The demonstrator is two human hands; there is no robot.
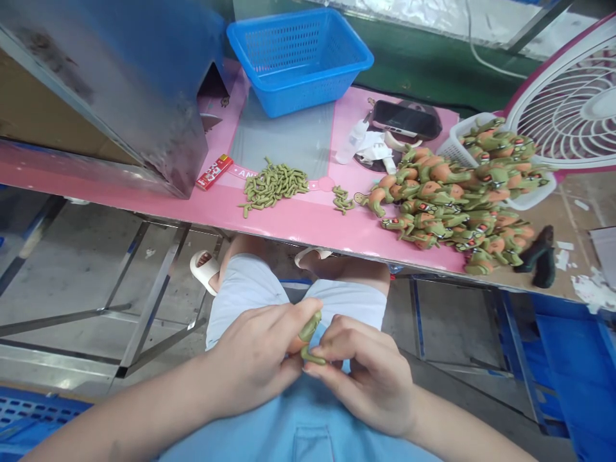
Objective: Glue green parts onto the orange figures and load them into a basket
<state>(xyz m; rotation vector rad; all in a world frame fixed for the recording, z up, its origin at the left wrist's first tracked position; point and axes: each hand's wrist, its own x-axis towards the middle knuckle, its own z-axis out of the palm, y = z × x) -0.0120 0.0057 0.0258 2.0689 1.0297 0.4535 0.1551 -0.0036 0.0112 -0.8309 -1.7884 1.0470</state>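
Both hands meet over my lap, below the table edge. My left hand [255, 359] is closed around a small green and orange toy figure [308, 328], mostly hidden by the fingers. My right hand [370, 372] pinches a small green limb piece [314, 357] against that figure. On the pink table [298, 221] above lie a heap of loose green limb pieces [273, 185], a few more green pieces [341, 200] and a big pile of green and orange toy figures [452, 199].
A blue plastic basket [299, 56] stands at the back. A white basket [524, 192] holds more figures, with a pink fan [568, 109] behind. A grey metal housing [120, 83] fills the left. A red box [214, 172], a white bottle [352, 142] and a dark phone [405, 120] lie on the table.
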